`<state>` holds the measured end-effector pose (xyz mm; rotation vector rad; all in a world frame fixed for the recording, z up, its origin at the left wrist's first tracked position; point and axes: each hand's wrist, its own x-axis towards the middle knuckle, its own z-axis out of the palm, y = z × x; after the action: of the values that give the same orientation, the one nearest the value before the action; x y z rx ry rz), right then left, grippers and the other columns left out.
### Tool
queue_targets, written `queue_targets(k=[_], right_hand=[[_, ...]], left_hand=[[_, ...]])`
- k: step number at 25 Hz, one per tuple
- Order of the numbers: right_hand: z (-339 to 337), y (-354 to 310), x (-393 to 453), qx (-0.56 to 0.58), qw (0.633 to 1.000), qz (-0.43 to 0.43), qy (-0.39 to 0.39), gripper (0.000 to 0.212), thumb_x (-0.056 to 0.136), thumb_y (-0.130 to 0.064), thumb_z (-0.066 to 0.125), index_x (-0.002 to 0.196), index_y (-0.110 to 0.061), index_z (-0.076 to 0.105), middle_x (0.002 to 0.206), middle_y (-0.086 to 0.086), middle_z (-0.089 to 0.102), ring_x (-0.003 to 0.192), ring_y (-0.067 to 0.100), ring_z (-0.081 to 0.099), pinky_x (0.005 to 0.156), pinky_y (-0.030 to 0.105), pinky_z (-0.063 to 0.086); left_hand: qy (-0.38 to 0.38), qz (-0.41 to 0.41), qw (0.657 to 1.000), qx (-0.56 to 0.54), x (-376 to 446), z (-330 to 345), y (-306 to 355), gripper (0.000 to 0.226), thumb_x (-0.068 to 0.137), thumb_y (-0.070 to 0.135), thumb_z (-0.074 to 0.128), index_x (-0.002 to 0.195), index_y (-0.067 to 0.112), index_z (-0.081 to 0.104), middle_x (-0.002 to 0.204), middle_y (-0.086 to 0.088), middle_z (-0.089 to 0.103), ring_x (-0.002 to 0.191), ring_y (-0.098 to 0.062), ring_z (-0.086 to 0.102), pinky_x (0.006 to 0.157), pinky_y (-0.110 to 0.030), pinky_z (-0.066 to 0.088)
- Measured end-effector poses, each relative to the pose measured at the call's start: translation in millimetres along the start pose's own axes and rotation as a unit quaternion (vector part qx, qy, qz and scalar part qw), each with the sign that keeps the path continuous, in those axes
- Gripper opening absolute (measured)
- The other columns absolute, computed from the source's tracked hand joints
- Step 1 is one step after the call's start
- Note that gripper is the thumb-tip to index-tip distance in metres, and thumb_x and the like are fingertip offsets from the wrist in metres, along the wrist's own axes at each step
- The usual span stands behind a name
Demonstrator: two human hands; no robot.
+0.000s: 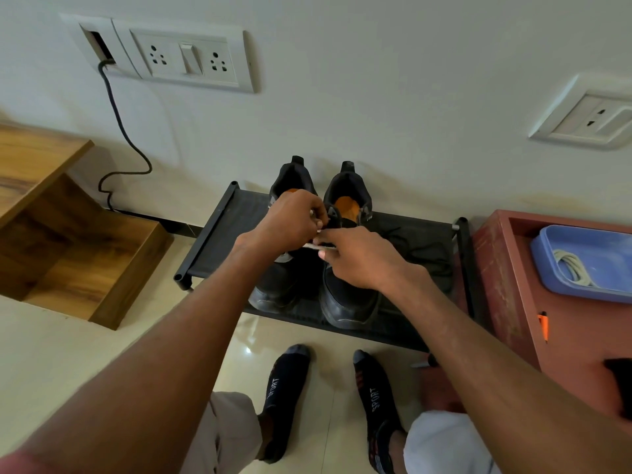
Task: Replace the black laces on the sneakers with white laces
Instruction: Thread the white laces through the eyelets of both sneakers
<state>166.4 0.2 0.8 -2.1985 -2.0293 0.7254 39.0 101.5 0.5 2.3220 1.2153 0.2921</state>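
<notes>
Two black sneakers (345, 295) stand side by side on the black shoe rack (219, 234), heels toward the wall. Your left hand (290, 222) and right hand (359, 258) meet above them, over the rack's middle. Both have fingers curled, pinching a white lace (316, 247) stretched between them. A loose black lace (420, 248) lies on the rack, right of the sneakers. A blue tray (547, 254) sits right of the rack.

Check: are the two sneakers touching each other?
Cannot tell. In the head view the hands cover the space between the left sneaker and the right sneaker.
</notes>
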Motion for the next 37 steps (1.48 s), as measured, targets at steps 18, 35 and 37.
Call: queue_targets(k=[18,35,37], right_hand=[[-42,10,-18,0.694,0.677,0.240,-0.048,0.006,0.096,-0.011,0.060,0.096,-0.013,0.066,0.078,0.002,0.067,0.096,0.028,0.078,0.107,0.046,0.042],[12,-4,-8,0.080,0.994,0.056,0.057,0.044,0.105,-0.058,0.048,0.092,-0.021,0.068,0.080,0.000,0.068,0.071,0.023,0.072,0.074,0.042,0.061],[8,-1,-6,0.135,0.976,0.116,0.124,0.040,0.099,-0.056,0.061,0.084,-0.020,0.072,0.076,0.000,0.072,0.062,0.020,0.072,0.066,0.037,0.061]], left_hand=[[0.092,-0.072,0.975,-0.189,-2,-16,49,0.019,0.102,0.040,0.055,0.110,0.029,0.067,0.098,0.010,0.072,0.097,-0.013,0.066,0.096,-0.040,0.046],[-0.076,-0.028,0.996,0.030,-10,-10,12,0.025,0.105,0.012,0.051,0.117,0.015,0.073,0.109,-0.004,0.068,0.094,-0.022,0.063,0.078,-0.030,0.046],[-0.091,-0.024,0.994,0.055,-10,-9,14,0.025,0.104,0.011,0.052,0.121,0.012,0.071,0.115,-0.009,0.067,0.104,-0.027,0.062,0.083,-0.032,0.044]])
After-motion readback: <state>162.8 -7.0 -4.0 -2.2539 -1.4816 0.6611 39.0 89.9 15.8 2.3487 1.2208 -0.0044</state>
